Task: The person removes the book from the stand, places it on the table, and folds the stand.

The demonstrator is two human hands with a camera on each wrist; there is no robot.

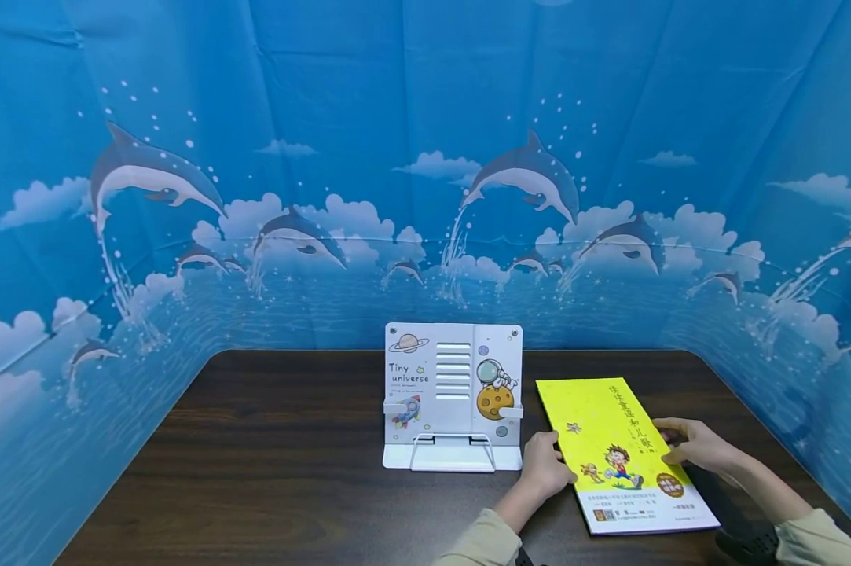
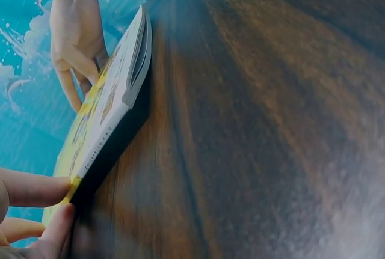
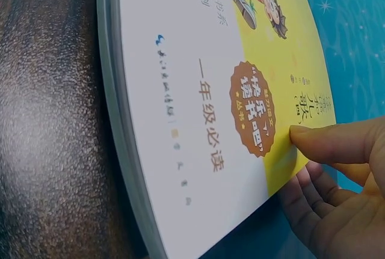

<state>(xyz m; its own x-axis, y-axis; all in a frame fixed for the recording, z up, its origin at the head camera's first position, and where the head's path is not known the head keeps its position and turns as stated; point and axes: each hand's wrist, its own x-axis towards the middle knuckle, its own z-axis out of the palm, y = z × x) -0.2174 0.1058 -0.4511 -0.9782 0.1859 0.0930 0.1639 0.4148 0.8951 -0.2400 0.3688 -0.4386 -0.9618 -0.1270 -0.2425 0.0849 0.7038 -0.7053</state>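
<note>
A yellow and white children's book (image 1: 612, 448) lies cover up at the right of the table, a cartoon running child on its front. My left hand (image 1: 544, 467) pinches the spine edge, with thumb and finger at the corner of the yellow part in the left wrist view. At the opposite edge my right hand (image 1: 701, 448) grips the book, its thumb on the cover (image 3: 180, 121) and its other fingers underneath, partly hidden. A dark shadow runs beneath the spine (image 2: 99, 145) in the left wrist view, and the pages part slightly at the bottom edge.
A white metal book stand (image 1: 453, 397) with space drawings stands upright left of the book, with a wire ledge at its front and two small side clips. The dark wooden table (image 1: 291, 472) ends at a blue dolphin curtain (image 1: 368, 173) behind and at both sides.
</note>
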